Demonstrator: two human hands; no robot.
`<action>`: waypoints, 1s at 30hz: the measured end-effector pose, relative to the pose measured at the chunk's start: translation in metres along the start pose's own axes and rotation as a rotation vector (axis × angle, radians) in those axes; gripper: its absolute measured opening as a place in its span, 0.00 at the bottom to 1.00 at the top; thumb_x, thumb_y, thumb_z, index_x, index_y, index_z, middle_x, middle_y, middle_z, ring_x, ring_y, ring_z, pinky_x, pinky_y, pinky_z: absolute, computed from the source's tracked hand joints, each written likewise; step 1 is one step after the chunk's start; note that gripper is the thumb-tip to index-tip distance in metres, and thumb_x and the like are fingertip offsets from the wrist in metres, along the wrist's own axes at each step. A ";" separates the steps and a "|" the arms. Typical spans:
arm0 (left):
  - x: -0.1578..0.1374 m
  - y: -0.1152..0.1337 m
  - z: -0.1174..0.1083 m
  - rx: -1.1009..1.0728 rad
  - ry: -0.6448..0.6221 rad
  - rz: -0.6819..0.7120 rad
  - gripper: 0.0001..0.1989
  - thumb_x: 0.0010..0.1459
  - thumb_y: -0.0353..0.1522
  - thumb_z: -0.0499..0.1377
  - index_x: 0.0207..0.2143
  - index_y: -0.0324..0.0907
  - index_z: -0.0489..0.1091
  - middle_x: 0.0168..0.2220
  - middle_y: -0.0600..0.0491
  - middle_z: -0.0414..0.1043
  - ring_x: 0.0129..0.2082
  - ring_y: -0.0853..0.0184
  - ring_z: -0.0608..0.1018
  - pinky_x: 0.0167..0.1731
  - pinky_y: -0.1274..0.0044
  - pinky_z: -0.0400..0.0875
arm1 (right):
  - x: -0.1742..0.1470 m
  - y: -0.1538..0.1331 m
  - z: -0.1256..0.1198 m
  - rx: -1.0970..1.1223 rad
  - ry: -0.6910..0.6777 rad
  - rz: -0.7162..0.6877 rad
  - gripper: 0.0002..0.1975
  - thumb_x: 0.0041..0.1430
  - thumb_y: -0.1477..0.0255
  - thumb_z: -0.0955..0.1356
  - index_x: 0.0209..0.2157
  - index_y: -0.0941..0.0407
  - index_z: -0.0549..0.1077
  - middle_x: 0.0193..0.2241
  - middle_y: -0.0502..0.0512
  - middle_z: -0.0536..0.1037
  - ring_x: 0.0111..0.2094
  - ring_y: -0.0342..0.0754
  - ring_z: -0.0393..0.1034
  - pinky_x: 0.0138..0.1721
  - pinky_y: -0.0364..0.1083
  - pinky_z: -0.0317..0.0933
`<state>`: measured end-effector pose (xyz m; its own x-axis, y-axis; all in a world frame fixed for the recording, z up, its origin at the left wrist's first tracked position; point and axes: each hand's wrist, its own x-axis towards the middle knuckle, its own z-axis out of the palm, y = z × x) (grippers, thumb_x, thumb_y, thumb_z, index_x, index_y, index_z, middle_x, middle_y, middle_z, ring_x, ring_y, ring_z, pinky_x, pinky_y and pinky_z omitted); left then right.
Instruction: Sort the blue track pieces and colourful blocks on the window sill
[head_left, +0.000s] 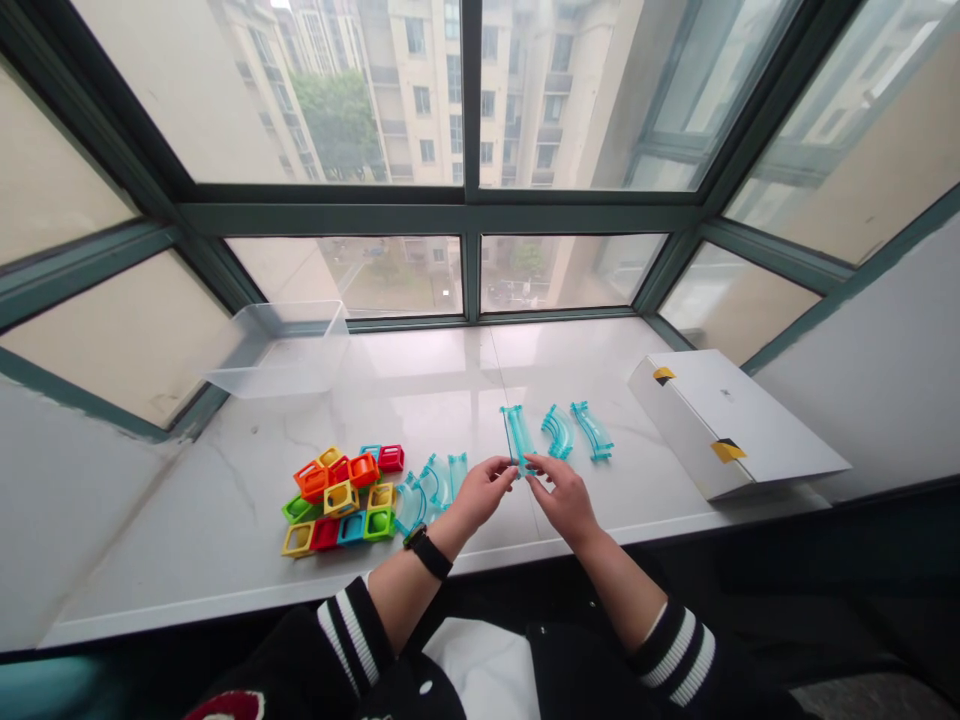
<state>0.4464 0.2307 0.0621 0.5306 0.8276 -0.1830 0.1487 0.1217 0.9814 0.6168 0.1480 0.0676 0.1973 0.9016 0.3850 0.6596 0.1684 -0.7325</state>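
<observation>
A straight, clear blue track piece (517, 428) lies on the white sill, its near end between my two hands. My left hand (484, 490) pinches that end from the left, and my right hand (559, 492) has its thumb and fingers on it from the right. Two more blue track pieces rest to the right: a curved one (557, 432) and a slightly bent one (592, 432). Left of my left hand is a group of curved and straight blue track pieces (431, 485). Beside them sits a pile of coloured hollow blocks (341, 497) in red, orange, yellow, green and blue.
A clear plastic bin (277, 380) stands at the back left of the sill (480, 370). At the right is a white box (757, 425) with yellow-and-black tabs. Window frames (435, 218) close off the back, and the sill's front edge runs just under my wrists.
</observation>
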 end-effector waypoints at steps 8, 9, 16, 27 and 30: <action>0.012 -0.005 0.005 0.085 0.001 -0.038 0.22 0.63 0.41 0.62 0.56 0.39 0.76 0.48 0.43 0.82 0.38 0.62 0.81 0.42 0.69 0.77 | 0.006 0.019 -0.001 -0.015 -0.030 0.156 0.17 0.63 0.71 0.68 0.52 0.52 0.80 0.41 0.56 0.85 0.38 0.51 0.80 0.45 0.50 0.75; 0.012 -0.006 0.005 0.092 0.003 -0.037 0.23 0.64 0.40 0.62 0.57 0.39 0.76 0.49 0.42 0.81 0.39 0.62 0.81 0.43 0.69 0.77 | 0.006 0.023 -0.001 -0.027 -0.030 0.176 0.17 0.62 0.71 0.69 0.52 0.52 0.80 0.41 0.56 0.85 0.39 0.51 0.80 0.45 0.51 0.76; 0.013 -0.012 0.003 0.107 -0.062 0.002 0.22 0.62 0.35 0.64 0.58 0.43 0.76 0.61 0.43 0.76 0.47 0.61 0.81 0.49 0.68 0.79 | 0.015 0.036 0.003 -0.144 -0.038 0.219 0.18 0.61 0.75 0.68 0.51 0.52 0.80 0.42 0.56 0.85 0.40 0.50 0.80 0.48 0.50 0.74; 0.028 -0.017 0.010 0.069 -0.006 -0.004 0.27 0.59 0.32 0.66 0.61 0.43 0.74 0.64 0.42 0.72 0.51 0.59 0.81 0.51 0.66 0.80 | 0.042 0.043 0.013 -0.201 -0.054 0.236 0.19 0.62 0.80 0.67 0.52 0.52 0.80 0.45 0.56 0.84 0.42 0.50 0.79 0.50 0.50 0.72; 0.030 -0.020 0.014 0.076 0.014 0.017 0.27 0.59 0.31 0.66 0.62 0.43 0.74 0.64 0.42 0.72 0.50 0.59 0.81 0.54 0.62 0.78 | 0.047 0.045 0.017 -0.222 -0.056 0.257 0.20 0.63 0.81 0.67 0.52 0.52 0.80 0.46 0.57 0.84 0.44 0.51 0.79 0.51 0.50 0.71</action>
<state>0.4705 0.2455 0.0360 0.5217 0.8371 -0.1649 0.2033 0.0657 0.9769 0.6439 0.2050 0.0432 0.3415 0.9247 0.1683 0.7364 -0.1520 -0.6592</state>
